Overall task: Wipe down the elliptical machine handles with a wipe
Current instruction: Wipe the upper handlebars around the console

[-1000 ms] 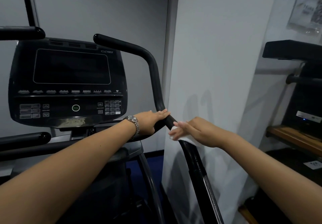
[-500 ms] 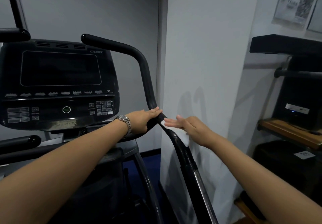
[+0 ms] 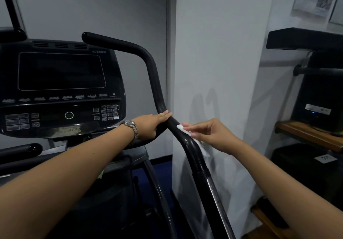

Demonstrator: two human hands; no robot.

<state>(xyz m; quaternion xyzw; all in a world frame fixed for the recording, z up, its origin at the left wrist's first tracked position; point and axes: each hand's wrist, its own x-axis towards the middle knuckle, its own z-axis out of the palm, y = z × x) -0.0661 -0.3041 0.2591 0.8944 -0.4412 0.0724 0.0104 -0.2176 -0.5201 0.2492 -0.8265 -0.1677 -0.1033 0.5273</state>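
— Where was the wipe (image 3: 203,149)?
— Pinched in our right hand (image 3: 209,134) against the handle (image 3: 193,153), just below our left hand (image 3: 152,125), whose clasp we couldn't tell.
— Much left?
— We judged most: everything above our grip.

Your right-side handle (image 3: 154,82) is a black tube, glossy and a little scuffed low down. It rises slanting from the bottom of view and forks where your left hand (image 3: 151,125) grips it, then climbs nearly upright and curves left to a rounded end. The wipe (image 3: 181,128) is white, thin and crumpled. Your right hand (image 3: 209,134) holds it against the tube's outer side just below the fork, one corner poking past your fingertips, the rest hanging beneath your palm
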